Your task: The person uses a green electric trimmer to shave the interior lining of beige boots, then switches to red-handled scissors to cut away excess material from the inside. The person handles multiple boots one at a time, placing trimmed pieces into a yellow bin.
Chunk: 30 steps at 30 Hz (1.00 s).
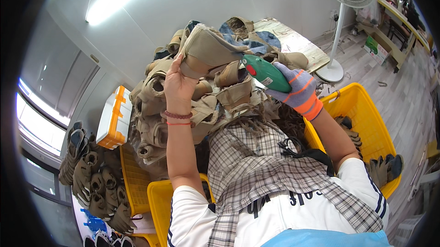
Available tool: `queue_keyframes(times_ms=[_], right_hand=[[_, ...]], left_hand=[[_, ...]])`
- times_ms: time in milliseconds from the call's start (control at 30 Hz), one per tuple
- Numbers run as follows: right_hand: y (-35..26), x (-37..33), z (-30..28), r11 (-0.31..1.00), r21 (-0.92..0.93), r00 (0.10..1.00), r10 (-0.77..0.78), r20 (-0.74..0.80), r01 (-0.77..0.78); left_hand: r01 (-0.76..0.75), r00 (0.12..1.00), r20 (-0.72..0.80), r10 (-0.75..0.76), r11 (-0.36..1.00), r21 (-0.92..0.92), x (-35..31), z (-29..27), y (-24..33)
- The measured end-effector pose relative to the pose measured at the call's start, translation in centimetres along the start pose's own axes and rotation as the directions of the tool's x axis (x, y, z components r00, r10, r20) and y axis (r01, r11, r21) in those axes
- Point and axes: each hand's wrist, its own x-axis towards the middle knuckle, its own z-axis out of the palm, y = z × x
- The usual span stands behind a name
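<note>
My bare left hand [180, 82], with a red bead bracelet at the wrist, is closed on a tan shoe upper [208, 52] and holds it up above a pile. My right hand [300, 88] wears a grey and orange knit glove. It is wrapped round a green hand-held power tool [263, 72] with a red button. The tool's front end points at the upper's right edge; whether they touch is hard to tell. Beneath both hands lies a heap of similar tan uppers [156, 86], some with blue fuzzy lining.
A yellow basket [385, 141] holding shoe parts stands at my right; other yellow baskets [156, 196] are at my left. Stacked uppers [98, 183] and a white-orange box [114, 116] sit further left. A standing fan [339, 36] is at the back right, beside a worn board [293, 40].
</note>
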Motion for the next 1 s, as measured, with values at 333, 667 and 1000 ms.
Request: queue_keyframes(times_ms=[333, 667, 1000], right_hand=[[-2.2, 0.3, 1.2, 0.912, 0.299, 0.957, 0.241, 0.160, -0.280], [-3.3, 0.4, 2.4, 0.616, 0.519, 0.806, 0.458, 0.376, -0.592], [-2.8, 0.0, 3.7, 0.420, 0.620, 0.735, 0.527, 0.428, -0.663]], left_hand=[[-0.186, 0.977, 0.110, 0.180, 0.982, 0.038, -2.0, -0.1, -3.0], [-0.302, 0.949, 0.184, 0.257, 0.910, 0.283, -2.3, -3.6, -4.9], [-0.285, 0.937, 0.205, 0.285, 0.279, 0.917, -2.2, -6.2, -5.9]])
